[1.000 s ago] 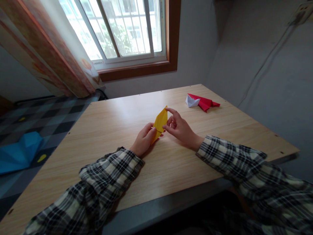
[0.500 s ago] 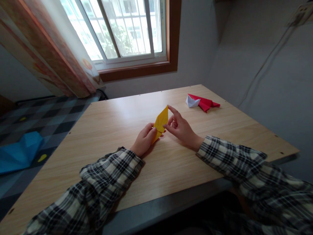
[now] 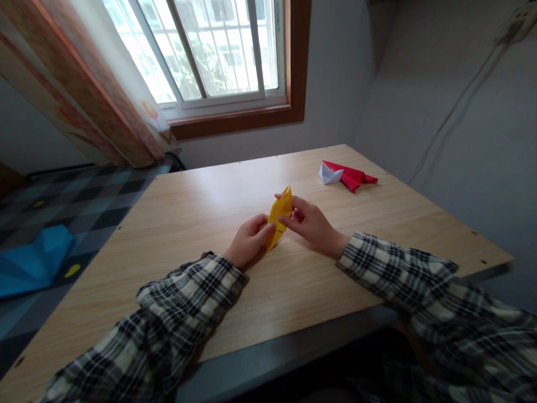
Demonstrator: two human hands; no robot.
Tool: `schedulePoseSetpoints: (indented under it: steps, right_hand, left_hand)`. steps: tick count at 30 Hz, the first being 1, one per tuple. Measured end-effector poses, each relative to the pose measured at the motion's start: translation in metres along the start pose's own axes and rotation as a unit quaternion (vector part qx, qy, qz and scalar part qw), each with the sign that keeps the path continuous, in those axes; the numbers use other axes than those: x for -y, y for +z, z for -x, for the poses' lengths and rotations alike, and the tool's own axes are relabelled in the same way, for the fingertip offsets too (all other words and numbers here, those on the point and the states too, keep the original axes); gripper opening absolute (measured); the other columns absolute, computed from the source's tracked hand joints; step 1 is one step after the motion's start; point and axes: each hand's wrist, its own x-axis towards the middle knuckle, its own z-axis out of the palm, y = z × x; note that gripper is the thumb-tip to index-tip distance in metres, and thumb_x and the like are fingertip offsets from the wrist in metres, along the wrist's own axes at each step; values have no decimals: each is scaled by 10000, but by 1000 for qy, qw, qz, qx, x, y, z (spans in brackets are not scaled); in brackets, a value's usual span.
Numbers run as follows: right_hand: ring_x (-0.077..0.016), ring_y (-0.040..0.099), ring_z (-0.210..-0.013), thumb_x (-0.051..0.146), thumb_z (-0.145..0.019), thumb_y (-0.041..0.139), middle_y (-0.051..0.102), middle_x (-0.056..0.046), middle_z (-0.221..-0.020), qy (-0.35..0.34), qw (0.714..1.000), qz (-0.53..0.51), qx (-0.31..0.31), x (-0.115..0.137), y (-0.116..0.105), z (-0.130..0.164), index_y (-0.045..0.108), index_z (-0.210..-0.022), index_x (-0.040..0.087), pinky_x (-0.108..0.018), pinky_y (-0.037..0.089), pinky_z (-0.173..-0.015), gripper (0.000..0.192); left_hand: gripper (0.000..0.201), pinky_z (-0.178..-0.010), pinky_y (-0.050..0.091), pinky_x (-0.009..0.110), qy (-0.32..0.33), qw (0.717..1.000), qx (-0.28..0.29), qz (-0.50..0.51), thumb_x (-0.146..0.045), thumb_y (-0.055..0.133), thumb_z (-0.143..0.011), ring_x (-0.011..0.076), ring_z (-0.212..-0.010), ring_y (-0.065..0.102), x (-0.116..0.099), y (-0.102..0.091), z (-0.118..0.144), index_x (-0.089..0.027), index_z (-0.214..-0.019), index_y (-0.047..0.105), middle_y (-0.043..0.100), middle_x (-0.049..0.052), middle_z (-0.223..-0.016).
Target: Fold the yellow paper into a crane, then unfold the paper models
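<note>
While pinched from both sides at frame centre, yellow folded paper [image 3: 278, 216] stands on edge just above the table [image 3: 201, 201], long axis running from lower left to upper right, pointed tip up near the middle of the frame. Left hand [image 3: 248, 242] closed on the lower end, thumb on the near face, fingers curled behind. Right hand [image 3: 309, 220] closed on the upper half, thumb and forefinger nipping the right edge, other fingers loosely curled; exact contact on the far face hidden. Judged very light, thin, stiff only along the creases, floppy across flat panels. Not slippery, matte stock by the look. Fragile in the sense of creasing and tearing: squeeze on a flat panel likely dents it, pull at the tip likely rips or unfolds layers. Best hold judged at folded edges and thick layered corners, light pinch, two points to stop twist. No containers in view, nothing holding anything. Red folded paper [image 3: 351, 176] and small white folded paper [image 3: 329, 174] lying touching each other upper right of the frame on the table, well apart from the hands. Blue folded sheet [image 3: 33, 260] on the floor at far left. Window [image 3: 210, 50] and curtain [image 3: 84, 95] at upper left.
</note>
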Motion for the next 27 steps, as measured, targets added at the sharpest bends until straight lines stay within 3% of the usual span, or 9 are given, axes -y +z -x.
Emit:
schedulePoseSetpoints:
  steps: [5,14,20,27]
  right_hand:
    - [-126,474,-664,259,-909,662,560,-7,-879,-34,999,28,21,-3,2,1,636,-1133,208,-286,435,-600,231]
    - [-122,520,-701,161,-933,625,584,-24,-1019,-58,995,-4,75,-3,0,2,622,-1291,309,-288,501,-653,388]
    - [-173,566,-873,137,-934,600,591,-50,-1058,-76,994,12,79,-1,-1,2,675,-1230,295,-327,512,-734,343]
    - [-168,574,-879,97,-925,564,598,-56,-1077,-72,995,-2,76,0,-1,2,687,-1177,273,-315,518,-714,331]
  left_hand:
    - [254,-642,444,288,-13,999,2,47,-405,643,-881,150,-707,571,2,0,-1,-156,-930,626,641,29,-812]
    - [310,-756,517,321,-18,982,-26,187,-411,694,-858,179,-849,617,11,2,-5,-158,-1027,636,660,74,-965]
    - [178,-636,494,269,-55,972,-38,225,-299,713,-850,129,-703,598,3,3,-1,-161,-941,647,643,27,-825]
    - [144,-641,507,280,-77,963,-48,252,-282,648,-891,150,-716,623,0,3,-3,-159,-968,653,669,48,-853]
